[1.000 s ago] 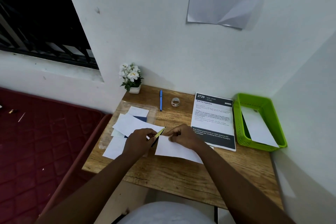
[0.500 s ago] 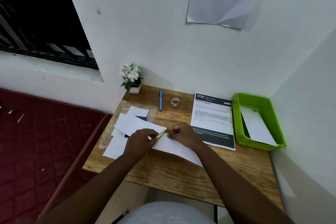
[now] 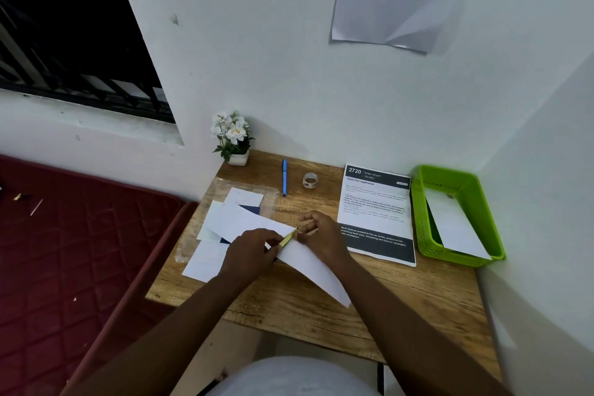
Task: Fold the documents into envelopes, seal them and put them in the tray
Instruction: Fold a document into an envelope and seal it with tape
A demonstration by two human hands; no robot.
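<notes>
- A white envelope is being held flat on the wooden bench, its long axis running diagonally from the far left, near the fingers, toward the near right.
- A thin yellow strip, probably the seal's backing, is being pinched between the fingers of the left hand; these are closed tight on the strip's near end.
- The strip's far end is being met by the fingers of the right hand; whether it is actually being gripped there cannot be told, and the remaining right fingers are being kept loosely curled over the envelope.
- Both hands are being kept at the envelope's far-left corner, so the strip lies between them and the rest of the envelope trails away beneath the right forearm.
- The step in hand is being judged as sealing: the strip is apparently being peeled so that the flap can be pressed down.
- The green tray is standing well apart at the bench's right edge, with 1 white envelope already lying in it; the right hand is the nearer one for the transfer.
- Spare sheets are lying to the left, touching the left hand's side.
- A printed sheet is lying between the hands and the tray.
</notes>
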